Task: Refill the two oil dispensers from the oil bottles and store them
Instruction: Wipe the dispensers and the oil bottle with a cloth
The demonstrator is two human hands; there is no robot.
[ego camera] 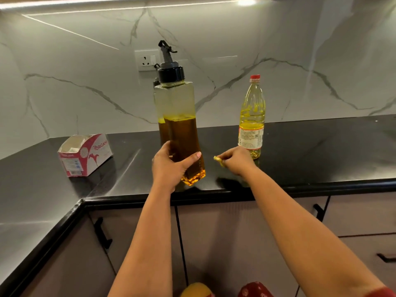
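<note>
Amber oil fills the dispenser [180, 129] to a little past halfway; black cap and grey spout are on. Your left hand [169, 166] grips its lower body, fingers and thumb wrapped round it, the base lifted off the black tabletop [310, 151] near the front edge and tilted slightly. A second dispenser [159, 116] stands just behind it, mostly hidden, oil at a similar level.

Right hand [235, 160] — fingers curled, pinching a small yellowish scrap [219, 160], too small to identify, low over the tabletop beside the oil bottle [251, 116]. That bottle stands upright, red cap on, partly full, to the right of the dispenser.

Step in hand, as I judge it: handling the capped dispenser, either toward storing it or before topping up — cannot tell which. Next move calls for a steady upright carry, with the right hand freed of the scrap first.

Both forearms reach forward over the cupboard fronts. A red-and-white tissue box [85, 154] sits well to the left.
</note>
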